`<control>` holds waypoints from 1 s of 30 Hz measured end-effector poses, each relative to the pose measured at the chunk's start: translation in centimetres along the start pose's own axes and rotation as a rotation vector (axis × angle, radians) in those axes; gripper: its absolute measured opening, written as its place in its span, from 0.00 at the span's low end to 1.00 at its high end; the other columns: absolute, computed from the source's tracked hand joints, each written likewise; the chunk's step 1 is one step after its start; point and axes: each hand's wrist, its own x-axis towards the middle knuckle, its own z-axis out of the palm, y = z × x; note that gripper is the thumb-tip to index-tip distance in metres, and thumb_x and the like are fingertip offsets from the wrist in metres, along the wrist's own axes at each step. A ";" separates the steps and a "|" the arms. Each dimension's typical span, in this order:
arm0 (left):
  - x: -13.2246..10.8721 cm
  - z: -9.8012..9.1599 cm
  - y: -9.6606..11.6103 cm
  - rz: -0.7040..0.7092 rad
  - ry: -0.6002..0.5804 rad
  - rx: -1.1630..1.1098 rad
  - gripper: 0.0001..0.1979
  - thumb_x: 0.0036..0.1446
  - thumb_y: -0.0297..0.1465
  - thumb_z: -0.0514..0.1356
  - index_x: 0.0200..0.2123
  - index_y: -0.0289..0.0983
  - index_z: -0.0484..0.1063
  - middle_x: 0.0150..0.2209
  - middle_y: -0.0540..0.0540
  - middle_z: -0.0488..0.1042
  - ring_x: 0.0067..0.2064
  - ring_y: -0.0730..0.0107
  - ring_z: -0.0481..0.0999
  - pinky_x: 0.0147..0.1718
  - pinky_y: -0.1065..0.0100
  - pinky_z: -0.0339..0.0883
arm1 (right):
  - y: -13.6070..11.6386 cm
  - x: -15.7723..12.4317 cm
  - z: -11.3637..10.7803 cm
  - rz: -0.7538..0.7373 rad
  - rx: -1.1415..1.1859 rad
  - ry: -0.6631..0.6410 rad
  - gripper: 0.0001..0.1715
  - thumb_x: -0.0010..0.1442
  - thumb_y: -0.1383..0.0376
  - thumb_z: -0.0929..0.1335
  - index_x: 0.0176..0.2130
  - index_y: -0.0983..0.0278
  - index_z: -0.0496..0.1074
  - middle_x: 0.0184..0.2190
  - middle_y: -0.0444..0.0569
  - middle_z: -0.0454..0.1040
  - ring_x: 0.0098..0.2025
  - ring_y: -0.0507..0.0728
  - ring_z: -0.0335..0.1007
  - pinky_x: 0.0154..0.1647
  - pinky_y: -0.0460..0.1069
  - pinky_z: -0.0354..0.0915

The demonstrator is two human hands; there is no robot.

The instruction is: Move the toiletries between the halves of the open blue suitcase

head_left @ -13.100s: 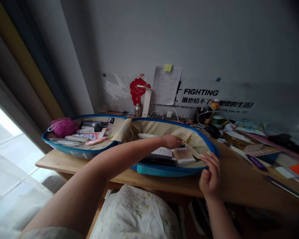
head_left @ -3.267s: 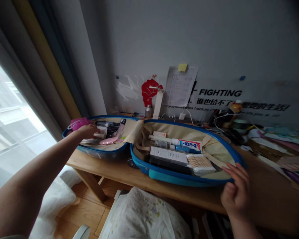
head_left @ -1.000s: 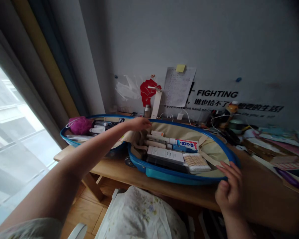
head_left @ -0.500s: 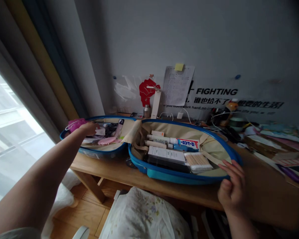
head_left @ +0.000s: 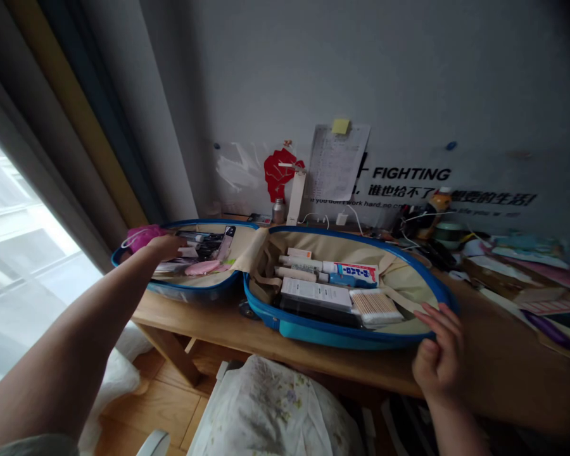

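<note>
One left hand (head_left: pixel 167 243) and one right hand (head_left: pixel 437 362) were counted, along with one blue hard-shell suitcase (head_left: pixel 323 339) opened into two halves. One pack of cotton swabs (head_left: pixel 375 308), one pink bath puff (head_left: pixel 140 237) and two blue wall pins (head_left: pixel 451 145) were also seen.

Open suitcase (head_left: pixel 313 339) on desk (head_left: pixel 313 368), cotton swabs (head_left: pixel 376 308) in right half, papers (head_left: pixel 517 278) rightward, wall (head_left: pixel 361 76) behind.

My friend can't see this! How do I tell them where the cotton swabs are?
On the wooden desk lies an open blue suitcase. In its right half, by the front rim near the person's right hand, sits a pack of cotton swabs. Its rows of thin tan sticks set it apart from the smooth white box beside it.
</note>
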 end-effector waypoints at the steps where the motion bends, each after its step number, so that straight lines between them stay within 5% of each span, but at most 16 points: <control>1: -0.3 -0.3 0.1 0.000 0.018 -0.009 0.18 0.56 0.36 0.61 0.50 0.37 0.75 0.52 0.37 0.79 0.52 0.52 0.78 0.48 0.64 0.68 | 0.0 0.0 0.0 -0.008 -0.004 -0.002 0.23 0.71 0.56 0.56 0.51 0.64 0.72 0.48 0.61 0.74 0.61 0.69 0.67 0.57 0.69 0.66; 7: -0.8 -5.4 3.4 0.026 0.218 -0.071 0.25 0.67 0.41 0.46 0.59 0.34 0.67 0.52 0.36 0.77 0.51 0.50 0.78 0.46 0.63 0.68 | 0.0 -0.1 0.0 0.009 0.012 0.003 0.23 0.71 0.55 0.56 0.52 0.63 0.72 0.49 0.61 0.75 0.61 0.70 0.67 0.59 0.69 0.65; 10: -0.8 -8.6 8.6 0.243 0.366 -0.141 0.25 0.67 0.44 0.46 0.60 0.39 0.66 0.55 0.42 0.75 0.53 0.57 0.75 0.49 0.66 0.66 | 0.0 -0.2 0.1 0.031 0.007 0.001 0.24 0.71 0.53 0.56 0.50 0.63 0.73 0.48 0.61 0.75 0.61 0.70 0.67 0.59 0.69 0.65; 13: -1.1 -10.3 15.3 0.574 0.289 -0.209 0.23 0.65 0.44 0.51 0.58 0.41 0.70 0.52 0.46 0.77 0.49 0.62 0.76 0.47 0.69 0.65 | 0.1 -0.3 0.1 0.049 -0.004 0.002 0.25 0.70 0.52 0.56 0.49 0.63 0.73 0.48 0.61 0.75 0.60 0.70 0.68 0.59 0.70 0.65; 17: -1.2 -9.7 23.2 0.750 0.039 -0.148 0.20 0.64 0.38 0.57 0.57 0.41 0.72 0.52 0.45 0.77 0.49 0.63 0.76 0.46 0.69 0.65 | 0.1 -0.3 0.0 0.027 -0.007 -0.001 0.25 0.71 0.54 0.56 0.50 0.65 0.72 0.48 0.61 0.75 0.61 0.69 0.68 0.60 0.69 0.65; 20: -0.7 -8.5 26.5 0.754 -0.028 -0.117 0.18 0.62 0.35 0.61 0.55 0.41 0.74 0.51 0.44 0.79 0.49 0.62 0.77 0.47 0.67 0.67 | 0.0 -0.2 0.0 0.006 -0.003 -0.001 0.24 0.71 0.55 0.56 0.51 0.65 0.72 0.48 0.61 0.75 0.62 0.68 0.67 0.60 0.68 0.65; 30: 0.8 -6.4 28.2 0.797 -0.164 -0.073 0.17 0.66 0.38 0.61 0.53 0.36 0.72 0.53 0.41 0.74 0.52 0.60 0.76 0.51 0.52 0.73 | 0.0 -0.2 -0.1 0.027 0.009 -0.010 0.24 0.71 0.55 0.56 0.50 0.64 0.72 0.49 0.60 0.74 0.62 0.68 0.66 0.59 0.67 0.64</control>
